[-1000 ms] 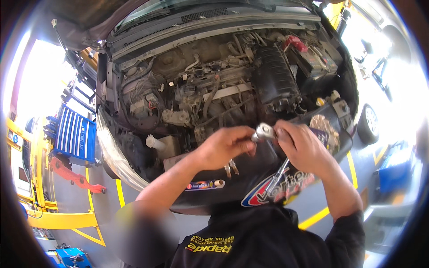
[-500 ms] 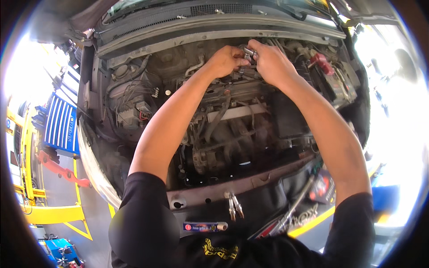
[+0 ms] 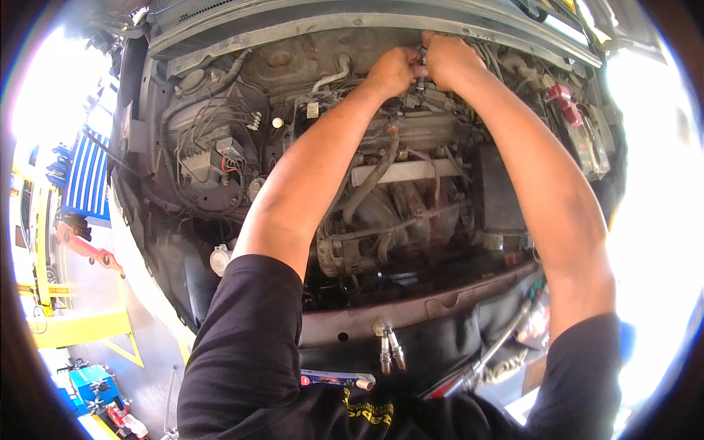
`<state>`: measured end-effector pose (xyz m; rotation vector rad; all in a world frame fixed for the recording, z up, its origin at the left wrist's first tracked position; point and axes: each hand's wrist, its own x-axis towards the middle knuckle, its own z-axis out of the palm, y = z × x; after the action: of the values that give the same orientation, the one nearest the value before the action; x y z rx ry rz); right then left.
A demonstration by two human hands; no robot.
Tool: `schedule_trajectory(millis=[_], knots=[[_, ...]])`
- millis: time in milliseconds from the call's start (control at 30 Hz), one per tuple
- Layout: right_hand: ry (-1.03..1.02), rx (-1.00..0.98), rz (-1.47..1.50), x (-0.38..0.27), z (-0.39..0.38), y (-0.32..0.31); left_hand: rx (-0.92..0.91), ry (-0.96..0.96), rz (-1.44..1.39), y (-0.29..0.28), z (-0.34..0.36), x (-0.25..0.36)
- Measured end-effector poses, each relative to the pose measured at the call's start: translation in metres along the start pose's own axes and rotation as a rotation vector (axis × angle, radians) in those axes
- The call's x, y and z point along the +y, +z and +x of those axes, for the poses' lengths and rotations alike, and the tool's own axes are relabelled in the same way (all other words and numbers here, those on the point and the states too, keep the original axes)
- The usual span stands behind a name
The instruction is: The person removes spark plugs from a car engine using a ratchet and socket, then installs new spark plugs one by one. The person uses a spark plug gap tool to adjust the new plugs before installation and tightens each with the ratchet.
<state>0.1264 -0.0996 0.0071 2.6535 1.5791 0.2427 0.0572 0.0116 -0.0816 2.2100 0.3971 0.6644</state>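
Both hands meet at the far back of the engine bay (image 3: pixel 220 183), close under the cowl: the left hand (image 3: pixel 392 70) and right hand (image 3: pixel 449 59) touch each other, fingers curled together around a small metal part (image 3: pixel 421 67) held between them, mostly hidden by the knuckles. On the dark front panel near the person's chest lie two spark plugs (image 3: pixel 389 350) side by side, and just below them a narrow blue-and-red box (image 3: pixel 334 379) lying flat. To the right a long chrome ratchet (image 3: pixel 493 353) rests at a slant. Beyond the left fender stands a blue tool chest (image 3: pixel 86 176)
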Motion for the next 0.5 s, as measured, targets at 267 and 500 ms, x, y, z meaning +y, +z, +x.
schedule_trajectory(millis=[267,500], knots=[[0.09,0.0,-0.047,-0.026,0.021,0.003,0.085,-0.017,-0.089,0.002,-0.006,-0.003],[0.136,-0.188,-0.241,-0.043,0.032,-0.011,0.235,-0.038,0.002,0.03,0.005,-0.024]])
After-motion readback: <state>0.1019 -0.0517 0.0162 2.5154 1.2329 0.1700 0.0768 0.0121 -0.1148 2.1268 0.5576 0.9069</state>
